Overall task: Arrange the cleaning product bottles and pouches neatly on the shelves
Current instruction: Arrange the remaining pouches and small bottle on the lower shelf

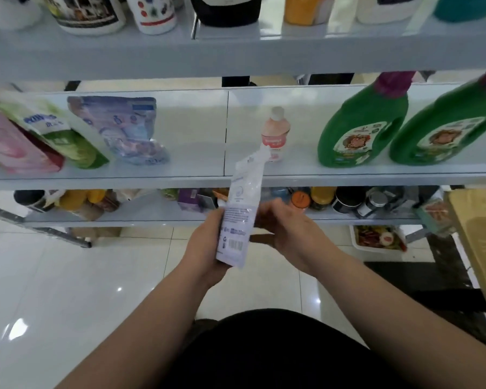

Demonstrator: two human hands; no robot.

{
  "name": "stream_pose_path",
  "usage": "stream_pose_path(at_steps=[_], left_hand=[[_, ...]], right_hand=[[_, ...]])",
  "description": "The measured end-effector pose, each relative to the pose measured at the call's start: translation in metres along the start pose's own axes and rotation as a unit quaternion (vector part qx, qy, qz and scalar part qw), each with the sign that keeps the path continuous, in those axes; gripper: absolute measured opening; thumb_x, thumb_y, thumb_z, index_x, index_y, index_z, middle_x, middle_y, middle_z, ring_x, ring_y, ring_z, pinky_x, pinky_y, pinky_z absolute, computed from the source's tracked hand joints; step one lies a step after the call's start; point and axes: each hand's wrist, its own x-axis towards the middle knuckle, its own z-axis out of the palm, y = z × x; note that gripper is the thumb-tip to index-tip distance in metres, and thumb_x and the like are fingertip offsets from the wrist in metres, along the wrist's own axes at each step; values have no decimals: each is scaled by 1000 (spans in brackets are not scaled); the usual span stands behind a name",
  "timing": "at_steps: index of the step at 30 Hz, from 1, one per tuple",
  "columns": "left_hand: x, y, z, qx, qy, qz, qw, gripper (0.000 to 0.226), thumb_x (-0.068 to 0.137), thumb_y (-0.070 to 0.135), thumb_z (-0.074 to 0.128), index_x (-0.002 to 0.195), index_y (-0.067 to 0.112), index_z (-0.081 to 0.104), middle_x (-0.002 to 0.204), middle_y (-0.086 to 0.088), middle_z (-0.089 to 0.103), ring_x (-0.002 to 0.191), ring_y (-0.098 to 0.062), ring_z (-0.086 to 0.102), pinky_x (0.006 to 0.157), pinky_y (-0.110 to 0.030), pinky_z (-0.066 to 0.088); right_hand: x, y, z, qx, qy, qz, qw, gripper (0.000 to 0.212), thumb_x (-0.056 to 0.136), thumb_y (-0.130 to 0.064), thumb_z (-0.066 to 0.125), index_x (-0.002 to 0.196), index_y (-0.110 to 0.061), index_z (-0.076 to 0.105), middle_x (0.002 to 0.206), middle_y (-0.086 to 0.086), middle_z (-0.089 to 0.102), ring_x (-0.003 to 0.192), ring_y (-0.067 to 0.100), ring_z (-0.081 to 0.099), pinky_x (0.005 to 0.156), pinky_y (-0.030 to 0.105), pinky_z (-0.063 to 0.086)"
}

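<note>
A white and lilac pouch (240, 214) stands nearly upright in front of the middle shelf (152, 179), its back with the barcode towards me. My left hand (205, 248) grips its lower left side. My right hand (286, 231) holds its right side, fingers curled behind it. On the middle shelf a blue pouch (127, 130), a green pouch (54, 130) and a pink pouch (14, 144) lean at the left. A small pink bottle (275, 133) stands in the middle, and two green jugs (362, 127) (446, 130) at the right.
The top shelf (236, 54) carries several bottles. The bottom shelf (152, 217) holds jars, cans and boxes. A white tub (376, 240) of packets sits on the tiled floor (68, 290). Cardboard (480, 248) leans at the right edge.
</note>
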Motion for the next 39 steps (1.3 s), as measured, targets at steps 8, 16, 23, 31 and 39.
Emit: stream_pose_path(at_steps=[8, 16, 23, 31, 39], left_hand=[[-7, -22, 14, -72, -258, -149, 952, 71, 31, 34, 104, 80, 13, 56, 62, 1, 44, 47, -11, 42, 40, -15, 16], [12, -8, -30, -78, -96, -113, 986, 67, 93, 66, 43, 132, 16, 64, 134, -14, 65, 108, -33, 62, 73, -37, 57], [23, 21, -66, 54, 10, 17, 998, 15, 99, 35, 57, 98, 21, 63, 91, 0, 71, 64, -16, 61, 55, -27, 53], [57, 80, -98, 41, 9, 11, 999, 15, 102, 31, 57, 107, 20, 66, 97, -2, 69, 65, -17, 62, 55, -29, 52], [78, 110, -126, 176, -3, 67, 982, 15, 104, 24, 53, 102, 18, 66, 101, -7, 73, 88, -25, 69, 76, -38, 56]], right_hand=[[-3, 8, -13, 42, -32, -11, 999, 25, 88, -24, 72, 107, -8, 68, 91, -1, 74, 84, 16, 65, 86, 34, 54], [21, 4, -13, -1, 95, -24, 995, 29, 90, -4, 72, 117, -11, 67, 111, 8, 77, 103, 26, 73, 85, 37, 60], [52, -1, 16, -24, 122, 14, 992, 14, 97, -19, 68, 110, -20, 73, 105, 1, 78, 98, 23, 74, 89, 44, 60], [98, -15, 43, -77, 174, 15, 982, 17, 102, -25, 61, 102, -16, 76, 104, 2, 78, 94, 22, 72, 90, 42, 57], [130, -10, 62, -124, 206, 29, 970, 19, 100, -9, 62, 108, -23, 72, 108, 12, 75, 90, 23, 67, 85, 39, 59]])
